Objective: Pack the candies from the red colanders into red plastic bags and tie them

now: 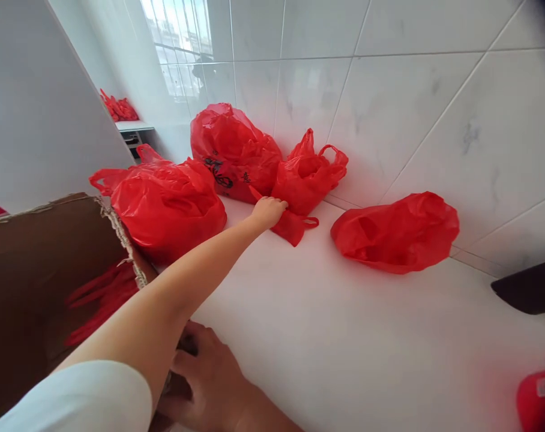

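Observation:
My left hand (267, 211) reaches far across the white counter (344, 336), its fingers closed on the lower flap of a small knotted red plastic bag (306, 174) that leans against the tiled wall. The flap (293, 227) lies flat on the counter beside my knuckles. My right hand (209, 372) is low and near me, partly under my left arm. It rests against the corner of an open cardboard box (38, 240), its fingers curled at the box's edge.
A big full red bag (168, 204) sits beside the box, another (231, 147) stands behind it against the wall, and a flatter one (394, 231) lies to the right. Red strips (101, 300) show inside the box. A dark object (529, 288) and a red item (540, 399) are at the right edge.

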`<action>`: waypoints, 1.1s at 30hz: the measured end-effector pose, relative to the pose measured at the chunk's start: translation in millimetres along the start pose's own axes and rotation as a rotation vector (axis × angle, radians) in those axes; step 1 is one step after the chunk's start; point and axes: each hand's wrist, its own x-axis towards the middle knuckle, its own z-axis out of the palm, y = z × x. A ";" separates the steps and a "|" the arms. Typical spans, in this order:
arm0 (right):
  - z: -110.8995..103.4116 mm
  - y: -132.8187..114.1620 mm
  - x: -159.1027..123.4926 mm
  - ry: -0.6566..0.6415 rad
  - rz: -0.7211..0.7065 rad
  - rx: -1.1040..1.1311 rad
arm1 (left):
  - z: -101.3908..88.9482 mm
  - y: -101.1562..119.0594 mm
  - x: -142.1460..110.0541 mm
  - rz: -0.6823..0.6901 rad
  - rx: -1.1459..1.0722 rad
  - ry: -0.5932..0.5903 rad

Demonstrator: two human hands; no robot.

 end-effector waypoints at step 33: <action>-20.2 -10.1 -0.7 -0.054 0.014 0.159 | -72.8 -111.8 -392.0 -1.113 -1.338 -0.590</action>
